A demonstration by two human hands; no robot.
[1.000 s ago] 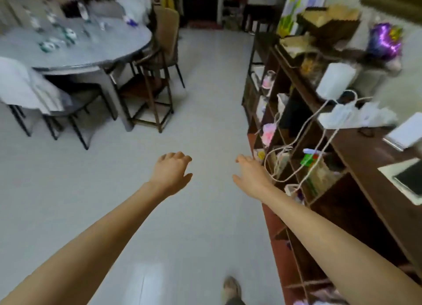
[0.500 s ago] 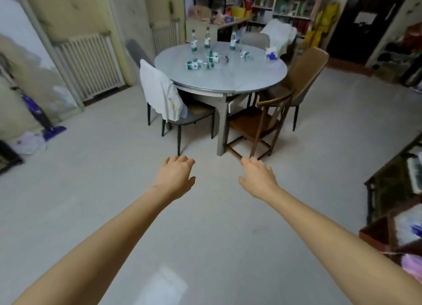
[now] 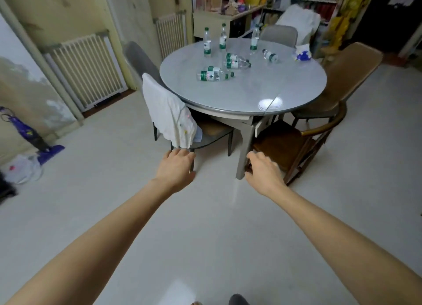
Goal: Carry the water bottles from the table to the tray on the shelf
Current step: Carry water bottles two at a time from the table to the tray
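Note:
Several clear water bottles with green labels are on the round grey table (image 3: 262, 92) ahead. Three stand upright near its far side, one of them a standing bottle (image 3: 207, 43); others lie flat, such as a lying bottle (image 3: 213, 74) and a pair of lying bottles (image 3: 235, 61). My left hand (image 3: 177, 167) and my right hand (image 3: 262, 170) reach forward over the floor, short of the table, fingers loosely curled and holding nothing. The shelf and tray are out of view.
Chairs ring the table: one draped with a white cloth (image 3: 169, 112) at its near left, a wooden chair (image 3: 294, 149) at near right, a brown chair (image 3: 338, 80) farther right. A purple vacuum (image 3: 34, 138) stands by the left wall. Pale floor lies between me and the table.
The view swung left from the wooden shelf to the table, then closed in on it. Both hands stayed stretched forward and empty.

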